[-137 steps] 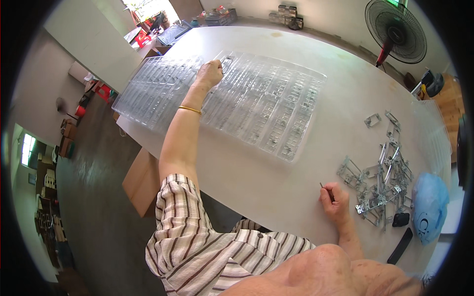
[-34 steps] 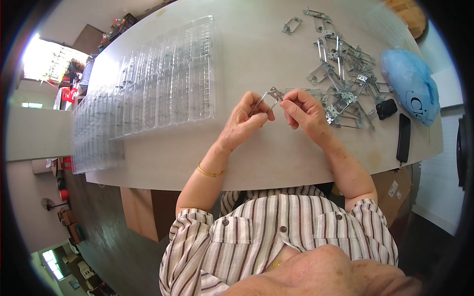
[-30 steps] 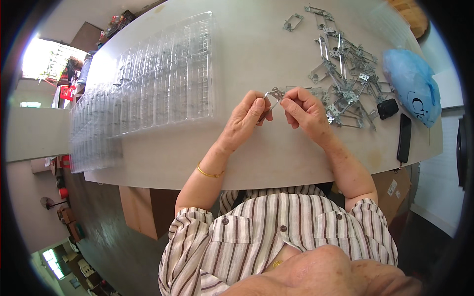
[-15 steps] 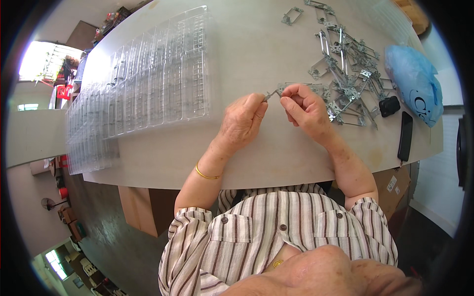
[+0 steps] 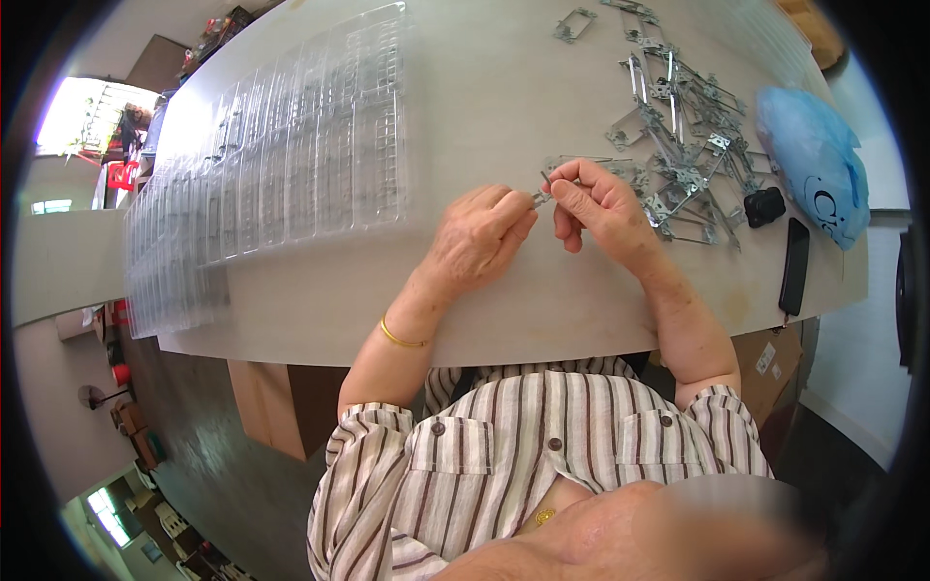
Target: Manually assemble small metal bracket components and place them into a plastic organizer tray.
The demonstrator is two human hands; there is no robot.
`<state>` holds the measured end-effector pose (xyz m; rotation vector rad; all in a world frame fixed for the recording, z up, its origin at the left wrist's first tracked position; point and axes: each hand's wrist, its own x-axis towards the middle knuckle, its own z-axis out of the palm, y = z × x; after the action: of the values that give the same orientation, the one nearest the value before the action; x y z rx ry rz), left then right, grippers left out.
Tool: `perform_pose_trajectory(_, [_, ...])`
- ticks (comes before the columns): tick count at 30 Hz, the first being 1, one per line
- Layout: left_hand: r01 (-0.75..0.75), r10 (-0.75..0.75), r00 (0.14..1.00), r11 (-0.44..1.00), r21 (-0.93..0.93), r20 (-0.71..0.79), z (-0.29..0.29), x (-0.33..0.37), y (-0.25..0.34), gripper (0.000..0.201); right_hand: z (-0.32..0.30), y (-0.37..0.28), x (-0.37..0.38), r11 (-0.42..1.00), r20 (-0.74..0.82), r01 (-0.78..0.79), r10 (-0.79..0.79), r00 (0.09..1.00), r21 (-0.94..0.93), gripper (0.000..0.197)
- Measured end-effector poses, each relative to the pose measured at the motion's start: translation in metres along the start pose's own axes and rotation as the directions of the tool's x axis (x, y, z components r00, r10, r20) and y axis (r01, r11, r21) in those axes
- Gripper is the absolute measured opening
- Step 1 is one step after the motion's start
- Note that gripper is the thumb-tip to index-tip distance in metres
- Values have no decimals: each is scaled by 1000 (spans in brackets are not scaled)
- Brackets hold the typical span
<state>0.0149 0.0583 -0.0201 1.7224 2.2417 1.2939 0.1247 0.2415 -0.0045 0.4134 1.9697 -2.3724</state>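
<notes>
Over the middle of the table, my left hand point(image 5: 480, 235) is closed, pinching a small grey metal part point(image 5: 540, 199) that pokes out past the fingertips. Just to its right, my right hand point(image 5: 603, 210) is closed too, thumb against index finger, at the other end of that part. A thin dark metal tip point(image 5: 545, 178) sticks up by the right fingertips; whether it belongs to the same part I cannot tell. Beyond and right of my right hand lies a loose pile of metal brackets point(image 5: 686, 180). One separate bracket point(image 5: 574, 24) rests at the far side.
Clear plastic trays point(image 5: 291, 155) with long compartments are stacked on the left. At the right are a blue plastic bag point(image 5: 812, 160), a small black object point(image 5: 764, 207) and a long black device point(image 5: 794, 266). Cardboard boxes point(image 5: 266, 402) stand below the table's near edge.
Both hands have turned slightly and come closer together around the small metal part, and a thin tip now points up by the right fingertips. The pile and trays have stayed put.
</notes>
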Motion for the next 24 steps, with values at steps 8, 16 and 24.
perform_pose_trajectory(8, [-37, 35, 991, 999, 16, 129, 1, -2, 3, 5, -1, 6, -2, 926, -109, 88, -137, 985, -368, 19])
perform_pose_trajectory(16, [381, -389, 917, 793, -476, 87, 2, -6, 3, 18, -3, -2, -1, 971, -219, 125, -170, 961, -205, 16])
perform_pose_trajectory(24, [431, -486, 872, 704, -565, 59, -1, -3, 1, 22, 4, 1, -2, 970, -108, 71, -99, 989, -234, 12])
